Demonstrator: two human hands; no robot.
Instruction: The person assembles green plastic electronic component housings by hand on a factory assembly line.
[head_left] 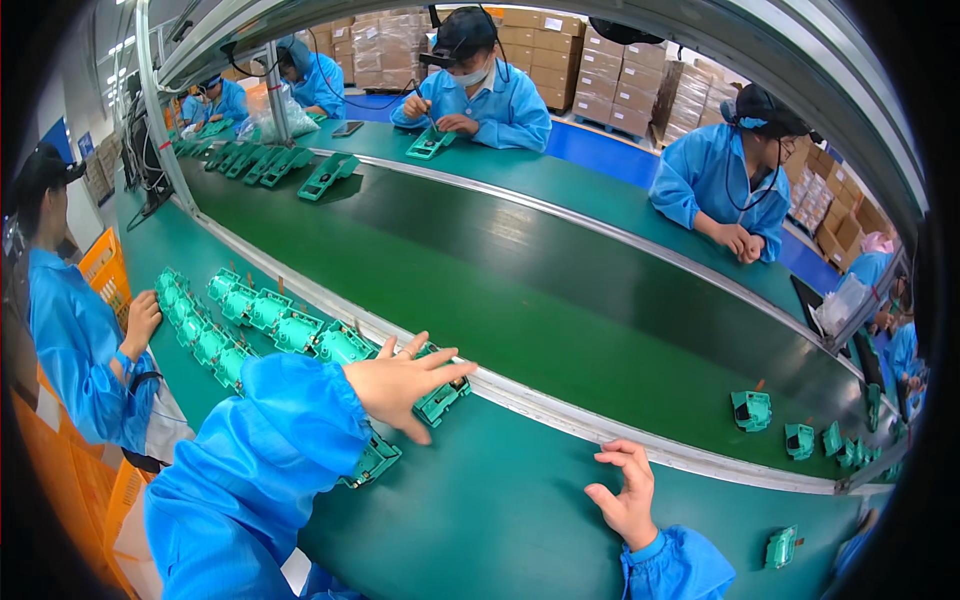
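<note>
Head view: the left hand [402,385] stretches palm-down, fingers spread, over green plastic housings [341,344] rowed on the surface [480,510]; the right hand [630,500] hovers, thumb and fingers apart. An orange crate [104,264] stands leftward, contents unclear.

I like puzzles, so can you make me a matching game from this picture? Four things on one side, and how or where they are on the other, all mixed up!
Things:
1. Left hand
2. Right hand
3. Boxes
4. Belt

How or where:
A. brown, stacked at the back
B. half-curled, holding nothing
C. green, between metal rails
D. spread wide, over green parts

Right pairs: 1-D, 2-B, 3-A, 4-C
</note>
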